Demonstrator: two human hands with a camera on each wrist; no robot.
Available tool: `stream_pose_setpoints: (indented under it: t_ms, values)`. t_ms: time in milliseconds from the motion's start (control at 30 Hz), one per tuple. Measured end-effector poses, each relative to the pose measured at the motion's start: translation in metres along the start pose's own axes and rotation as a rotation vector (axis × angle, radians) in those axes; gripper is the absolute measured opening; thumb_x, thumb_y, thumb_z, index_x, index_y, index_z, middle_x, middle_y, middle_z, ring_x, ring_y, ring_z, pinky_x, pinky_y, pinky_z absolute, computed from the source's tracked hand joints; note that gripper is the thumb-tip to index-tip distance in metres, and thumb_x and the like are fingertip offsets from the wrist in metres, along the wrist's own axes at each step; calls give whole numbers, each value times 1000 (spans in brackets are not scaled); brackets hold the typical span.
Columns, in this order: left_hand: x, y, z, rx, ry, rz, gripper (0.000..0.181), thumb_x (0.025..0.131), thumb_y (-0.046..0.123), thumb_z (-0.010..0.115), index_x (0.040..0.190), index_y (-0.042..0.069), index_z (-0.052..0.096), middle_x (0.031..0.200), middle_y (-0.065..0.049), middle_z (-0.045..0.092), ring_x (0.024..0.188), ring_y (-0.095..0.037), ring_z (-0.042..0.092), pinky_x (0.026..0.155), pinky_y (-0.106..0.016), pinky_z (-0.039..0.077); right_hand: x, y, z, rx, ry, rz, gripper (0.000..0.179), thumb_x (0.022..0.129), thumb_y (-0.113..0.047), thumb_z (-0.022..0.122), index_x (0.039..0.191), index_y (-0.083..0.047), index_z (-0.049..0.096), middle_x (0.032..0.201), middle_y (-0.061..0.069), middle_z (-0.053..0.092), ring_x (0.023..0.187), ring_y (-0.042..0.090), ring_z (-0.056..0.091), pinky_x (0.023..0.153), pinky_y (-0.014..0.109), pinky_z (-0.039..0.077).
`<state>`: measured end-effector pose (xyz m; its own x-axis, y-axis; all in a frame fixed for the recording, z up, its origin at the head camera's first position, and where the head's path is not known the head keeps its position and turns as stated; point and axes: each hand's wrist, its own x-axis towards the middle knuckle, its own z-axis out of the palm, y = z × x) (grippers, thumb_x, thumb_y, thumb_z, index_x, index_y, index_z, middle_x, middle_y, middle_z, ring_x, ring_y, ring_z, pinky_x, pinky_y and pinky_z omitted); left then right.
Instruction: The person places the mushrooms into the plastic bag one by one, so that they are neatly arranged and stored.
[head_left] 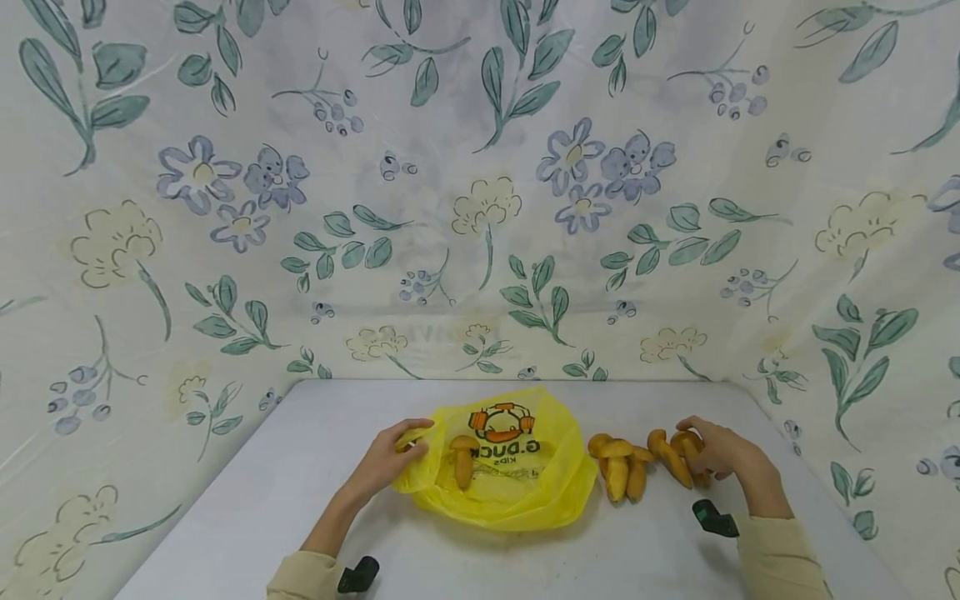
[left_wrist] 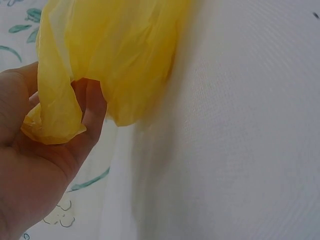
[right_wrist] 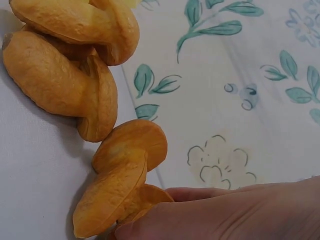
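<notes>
1. Bag of thin, translucent yellow plastic, printed with an orange-and-black duck figure and reversed black lettering, lies spread on the white table. It serves as landmark.
2. Left hand, at the bag's left edge: fingers bent, gripping a loose fold of the yellow plastic between thumb and fingertips.
3. Single tan-orange mushroom with rounded cap and thick stem shows within the bag's outline, left of its centre, cap away from the person. Whether it lies on or under the film cannot be told.
4. Cluster of three matching tan-orange mushrooms, bunched together just beside the bag's right edge. Contact with the plastic cannot be confirmed.
5. Slanted tan-orange mushroom, farther right of the bag, past the cluster.
6. Right hand, well right of the bag: fingers curled, holding the rightmost tan-orange mushroom, which is partly covered by the hand.
7. Floral-printed white cloth hangs behind the bag.
</notes>
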<state>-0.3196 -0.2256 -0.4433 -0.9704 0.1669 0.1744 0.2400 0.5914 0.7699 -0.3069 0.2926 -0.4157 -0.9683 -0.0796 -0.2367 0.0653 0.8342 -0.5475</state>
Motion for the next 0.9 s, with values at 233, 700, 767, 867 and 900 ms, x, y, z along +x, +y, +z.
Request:
stream_pose_setpoints:
  t_ms: [233, 700, 767, 867, 900]
  values:
    - [2, 0, 1, 1, 2, -32, 36, 95, 14, 61, 131, 15, 60, 144, -14, 54, 127, -30, 52, 107, -51, 43, 0, 1, 0, -4, 1, -12, 62, 80, -1, 67, 138, 0, 42, 119, 29, 55, 84, 26, 58, 70, 39, 55]
    - [1, -1, 0, -6, 2, -8, 36, 95, 12, 62, 131, 15, 61, 142, -14, 55, 127, -30, 52, 106, -50, 43, -2, -1, -1, -22, 4, -22, 61, 82, -4, 67, 137, 0, 43, 115, 26, 58, 85, 25, 58, 71, 38, 56]
    - [1, -1, -1, -3, 5, -9, 36, 95, 12, 62, 131, 15, 61, 142, -14, 55, 126, -30, 53, 106, -50, 43, -1, -1, -1, -18, 2, -22, 62, 82, -4, 67, 138, 0, 42, 116, 26, 57, 85, 25, 58, 71, 38, 56]
    - [1, -1, -1, -1, 6, -10, 36, 95, 12, 62, 131, 14, 61, 142, -15, 55, 123, -29, 54, 104, -49, 44, 0, 0, -1, -9, -2, -23, 62, 81, -4, 67, 138, 1, 42, 119, 28, 56, 85, 25, 58, 71, 39, 56]
    - [1, -1, -1, -1, 5, -12, 36, 95, 12, 62, 131, 14, 61, 142, -15, 55, 122, -28, 55, 104, -48, 45, 0, 1, 0, -7, -3, -24, 62, 81, -4, 67, 138, 1, 42, 120, 28, 56, 85, 25, 58, 71, 39, 56]
